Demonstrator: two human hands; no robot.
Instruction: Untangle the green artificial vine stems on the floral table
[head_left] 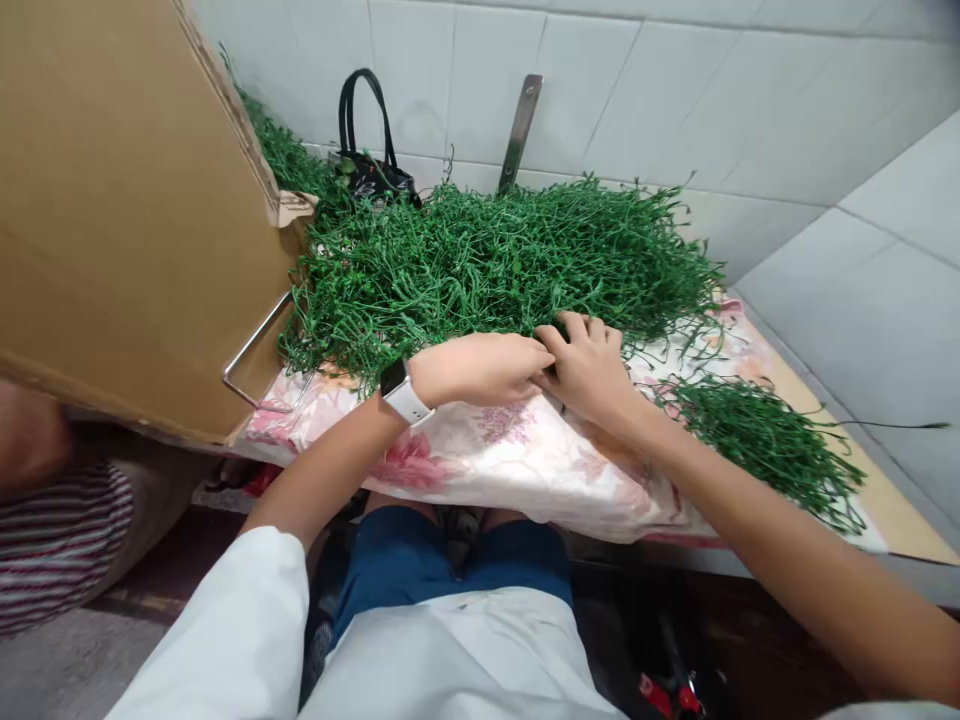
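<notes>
On a counter (pixel 904 510) spread with a floral cloth (pixel 480 465), a large heap of thin green stems (pixel 487 265) lay against the tiled wall (pixel 675 90), with a smaller bunch of stems (pixel 757 450) off to the right. The left hand (pixel 480 368), wearing a white smartwatch (pixel 403 392), and the right hand (pixel 585 368) met at the heap's near edge, almost touching. Their fingers (pixel 577 330) curled over the strands, but whether they gripped any could not be told. A cardboard sheet (pixel 127 210) stood tilted at left, and a black handbag (pixel 367 170) sat behind the heap.
</notes>
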